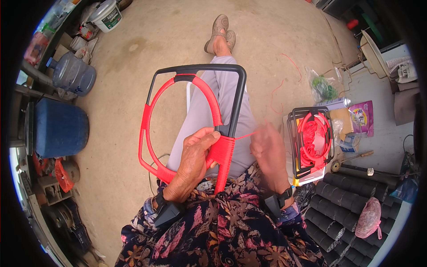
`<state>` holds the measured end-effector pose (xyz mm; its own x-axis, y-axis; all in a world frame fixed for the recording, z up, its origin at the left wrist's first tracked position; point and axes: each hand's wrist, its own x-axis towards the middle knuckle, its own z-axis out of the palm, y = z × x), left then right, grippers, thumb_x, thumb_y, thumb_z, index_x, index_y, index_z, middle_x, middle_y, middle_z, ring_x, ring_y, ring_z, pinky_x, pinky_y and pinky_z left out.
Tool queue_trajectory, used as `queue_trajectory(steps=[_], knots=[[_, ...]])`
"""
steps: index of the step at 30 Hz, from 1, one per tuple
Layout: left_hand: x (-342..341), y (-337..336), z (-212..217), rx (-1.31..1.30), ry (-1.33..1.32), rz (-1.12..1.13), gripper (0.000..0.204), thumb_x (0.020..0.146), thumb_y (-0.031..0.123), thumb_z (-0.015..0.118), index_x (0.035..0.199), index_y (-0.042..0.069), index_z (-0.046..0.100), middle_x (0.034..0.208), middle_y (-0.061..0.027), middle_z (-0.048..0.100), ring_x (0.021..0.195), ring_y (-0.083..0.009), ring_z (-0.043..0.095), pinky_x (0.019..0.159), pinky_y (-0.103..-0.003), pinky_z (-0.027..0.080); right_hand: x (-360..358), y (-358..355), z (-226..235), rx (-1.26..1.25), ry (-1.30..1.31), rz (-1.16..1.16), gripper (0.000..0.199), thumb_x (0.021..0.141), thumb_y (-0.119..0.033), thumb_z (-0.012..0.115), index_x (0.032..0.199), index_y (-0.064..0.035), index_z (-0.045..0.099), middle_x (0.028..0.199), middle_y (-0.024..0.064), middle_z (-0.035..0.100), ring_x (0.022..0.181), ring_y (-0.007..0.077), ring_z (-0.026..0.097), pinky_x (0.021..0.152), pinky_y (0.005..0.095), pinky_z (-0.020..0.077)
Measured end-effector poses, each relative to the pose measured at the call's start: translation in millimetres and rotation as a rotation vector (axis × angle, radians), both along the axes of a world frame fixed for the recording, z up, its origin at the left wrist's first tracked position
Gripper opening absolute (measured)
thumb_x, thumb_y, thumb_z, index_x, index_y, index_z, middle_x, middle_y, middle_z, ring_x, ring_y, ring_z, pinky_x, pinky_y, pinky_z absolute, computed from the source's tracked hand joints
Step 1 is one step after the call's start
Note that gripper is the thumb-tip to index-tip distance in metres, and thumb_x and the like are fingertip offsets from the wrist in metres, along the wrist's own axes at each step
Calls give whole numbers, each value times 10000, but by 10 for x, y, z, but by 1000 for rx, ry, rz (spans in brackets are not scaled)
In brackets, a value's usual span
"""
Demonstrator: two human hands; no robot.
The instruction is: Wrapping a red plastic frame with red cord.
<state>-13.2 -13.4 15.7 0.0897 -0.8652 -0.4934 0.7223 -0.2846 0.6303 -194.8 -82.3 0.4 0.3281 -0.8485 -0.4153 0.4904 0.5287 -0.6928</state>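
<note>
My left hand (191,155) grips a black square frame (242,91) with a round ring inside it, held tilted above my lap. Red cord is wound closely around much of the ring and over parts of the outer frame; some black stretches stay bare. My thumb presses at the lower right, beside a densely wrapped red section. From that section a short taut length of red cord (244,135) runs to my right hand (269,153). Motion blurs the right hand, but its fingers appear closed on the cord. Loose cord (276,95) trails over the floor beyond it.
On my right, similar black frames (291,142) hold red rings and bundled cord (310,142). Black ridged rolls (331,209) lie nearer, with a pink bag (368,218) on top. A blue drum (60,127), a water jug (75,74) and a white bucket (106,17) line the left.
</note>
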Motion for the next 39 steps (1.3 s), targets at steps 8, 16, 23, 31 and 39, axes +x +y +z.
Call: queue_trajectory(steps=[8,16,23,31,39], knots=[[2,-1,-3,-5,-15,-8,146,902,141,542,969,12,552,711,-43,614,501,-85,546,345,-206,343,-89,-9,-59,64,-336,43,326,986,-308,440,737,-96,443,686,45,525,477,124,417,438,252,328],[1,2,-9,-8,-10,-8,127,901,140,547,954,25,555,712,-32,613,513,-75,553,338,-203,341,-21,23,-28,21,18,-64,330,986,-316,443,732,-106,433,748,50,552,489,127,436,424,249,329],[3,3,0,-1,0,9,114,897,131,550,946,28,553,714,-32,611,510,-78,552,335,-207,345,-40,16,-21,18,-217,-23,342,991,-317,424,727,-101,444,895,101,623,511,143,462,428,251,341],[0,-6,10,-6,-3,-1,110,898,126,546,948,28,547,706,-35,607,502,-85,546,332,-214,337,-19,29,21,27,-195,-68,363,999,-351,390,733,-111,455,910,120,633,501,151,447,448,262,351],[-8,-2,11,-6,3,7,94,900,122,552,939,36,551,703,-38,609,488,-84,529,336,-217,328,18,63,64,-8,-203,137,348,1005,-345,381,743,-119,414,594,22,406,454,103,348,430,247,293]])
